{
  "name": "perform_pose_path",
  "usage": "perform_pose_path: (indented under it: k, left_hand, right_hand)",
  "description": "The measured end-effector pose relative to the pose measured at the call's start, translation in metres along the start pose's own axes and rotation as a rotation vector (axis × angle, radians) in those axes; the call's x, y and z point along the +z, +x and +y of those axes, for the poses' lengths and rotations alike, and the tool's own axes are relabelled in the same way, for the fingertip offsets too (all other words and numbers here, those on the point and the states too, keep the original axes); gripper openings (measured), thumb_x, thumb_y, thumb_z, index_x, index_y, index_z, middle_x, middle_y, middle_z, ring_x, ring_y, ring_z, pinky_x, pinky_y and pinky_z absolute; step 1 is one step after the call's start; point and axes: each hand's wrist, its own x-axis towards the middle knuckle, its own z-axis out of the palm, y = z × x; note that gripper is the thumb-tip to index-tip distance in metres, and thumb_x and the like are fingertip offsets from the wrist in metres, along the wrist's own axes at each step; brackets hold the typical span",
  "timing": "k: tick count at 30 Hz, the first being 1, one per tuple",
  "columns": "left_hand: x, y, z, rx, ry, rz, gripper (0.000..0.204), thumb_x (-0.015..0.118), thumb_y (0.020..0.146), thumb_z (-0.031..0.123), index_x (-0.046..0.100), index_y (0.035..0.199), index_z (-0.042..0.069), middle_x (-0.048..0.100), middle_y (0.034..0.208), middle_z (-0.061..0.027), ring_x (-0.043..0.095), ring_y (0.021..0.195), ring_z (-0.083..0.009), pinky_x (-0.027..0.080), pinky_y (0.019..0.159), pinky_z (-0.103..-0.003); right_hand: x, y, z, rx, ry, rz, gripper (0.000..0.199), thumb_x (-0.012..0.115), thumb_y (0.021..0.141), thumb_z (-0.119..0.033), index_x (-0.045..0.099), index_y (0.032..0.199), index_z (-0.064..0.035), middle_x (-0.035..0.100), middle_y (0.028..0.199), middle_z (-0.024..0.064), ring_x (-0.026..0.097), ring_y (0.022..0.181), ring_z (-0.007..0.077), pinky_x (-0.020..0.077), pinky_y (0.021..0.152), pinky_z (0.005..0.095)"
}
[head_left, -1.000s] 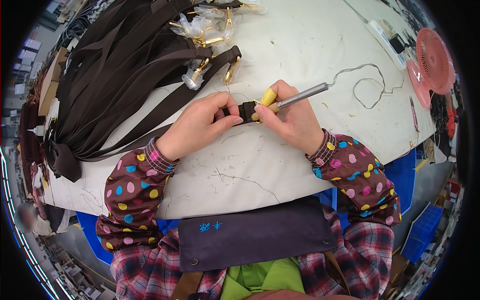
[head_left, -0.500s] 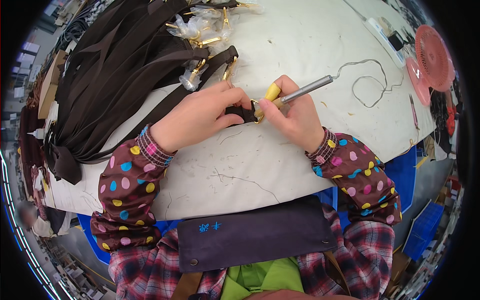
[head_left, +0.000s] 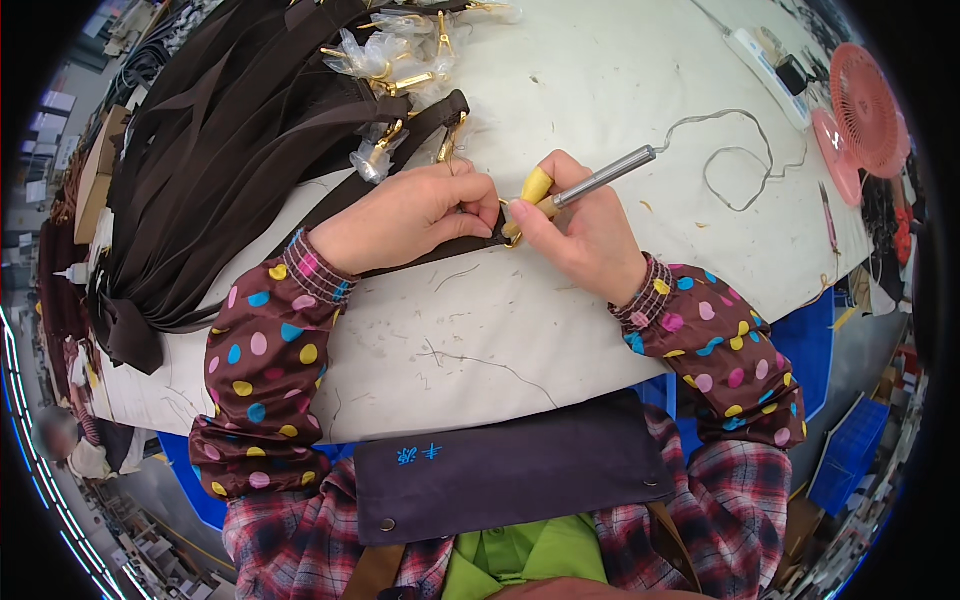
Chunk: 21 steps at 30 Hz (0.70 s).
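Head view is showing me working near the middle of the bench (head_left: 620,60), a little toward its near edge. My left hand (head_left: 405,215) is pinching the end of a dark brown strap (head_left: 340,200) flat against the bench, fingers closed on it beside its gold clasp. My right hand (head_left: 585,235) is gripping a corded hot tool (head_left: 590,183) like a pen, its yellow collar just above the strap end. I judge the tip should be touching only the strap edge, with my left fingertips kept clear of it. I am seeing open bench to the right, where the cord (head_left: 735,150) is looping; the strap pile (head_left: 210,150) is crowding the left edge, and a pink fan (head_left: 865,95) is sitting at the far right corner.
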Motion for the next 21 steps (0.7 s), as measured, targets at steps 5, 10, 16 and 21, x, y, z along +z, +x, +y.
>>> perform_pose_path:
  k: [5, 10, 16, 21]
  left_hand:
    - [0.0026, 0.0003, -0.0018, 0.010, 0.025, 0.032, 0.007, 0.062, 0.085, 0.007, 0.056, 0.088, 0.004, 0.056, 0.085, -0.0074, 0.056, 0.081, -0.0229, 0.046, 0.072, -0.032]
    - [0.0016, -0.0003, 0.0041, -0.044, 0.030, 0.020, 0.010, 0.061, 0.087, 0.003, 0.051, 0.088, 0.001, 0.055, 0.088, -0.0067, 0.056, 0.083, -0.0188, 0.047, 0.075, -0.028]
    - [0.0018, -0.0002, 0.0033, -0.014, 0.053, 0.031, 0.010, 0.061, 0.087, 0.004, 0.052, 0.089, 0.002, 0.055, 0.087, -0.0069, 0.055, 0.080, -0.0182, 0.046, 0.073, -0.028]
    - [0.0040, -0.0033, 0.0010, -0.122, -0.022, 0.086, 0.007, 0.057, 0.091, 0.006, 0.051, 0.092, 0.003, 0.054, 0.084, -0.0033, 0.053, 0.074, -0.0127, 0.045, 0.067, -0.025]
  right_hand:
    - [0.0008, 0.0006, 0.0015, -0.020, 0.010, 0.012, 0.021, 0.066, 0.082, -0.012, 0.048, 0.082, -0.0014, 0.055, 0.066, 0.0064, 0.052, 0.057, 0.0132, 0.0432, 0.051, 0.0260]
    - [0.0008, 0.0013, 0.0040, -0.030, -0.022, 0.007, 0.022, 0.066, 0.081, -0.012, 0.047, 0.081, -0.0011, 0.054, 0.065, 0.0074, 0.052, 0.056, 0.0153, 0.0424, 0.050, 0.0276]
    - [0.0009, 0.0010, 0.0038, -0.017, -0.007, 0.011, 0.022, 0.066, 0.081, -0.011, 0.047, 0.081, -0.0012, 0.054, 0.065, 0.0075, 0.052, 0.056, 0.0160, 0.0424, 0.050, 0.0284]
    - [0.0035, 0.0003, 0.0043, -0.025, 0.057, 0.038, 0.022, 0.066, 0.084, -0.014, 0.047, 0.084, -0.0017, 0.056, 0.066, 0.0064, 0.051, 0.054, 0.0131, 0.0419, 0.050, 0.0269]
